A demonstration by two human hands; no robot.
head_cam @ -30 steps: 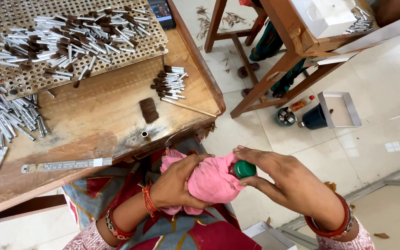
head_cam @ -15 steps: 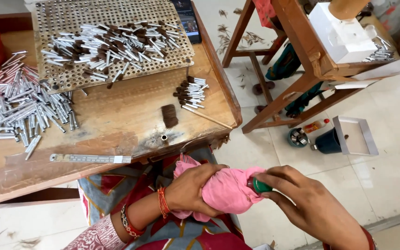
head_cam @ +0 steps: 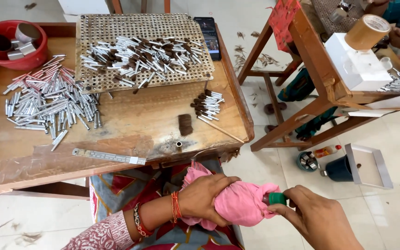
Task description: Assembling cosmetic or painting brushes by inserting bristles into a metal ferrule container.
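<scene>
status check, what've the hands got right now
Left hand gripping pink cloth bundle. Right hand fingers on green cap poking from the cloth. Nothing between them; wooden table stands apart.

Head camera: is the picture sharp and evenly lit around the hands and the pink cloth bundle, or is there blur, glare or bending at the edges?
Head view: even, soft light, no harsh shadows; the left hand, pink cloth bundle and green cap are sharp; the right hand is cut off by the bottom edge; mild glare on the pale floor tiles; wide-angle bending curves the wooden table edges.
</scene>
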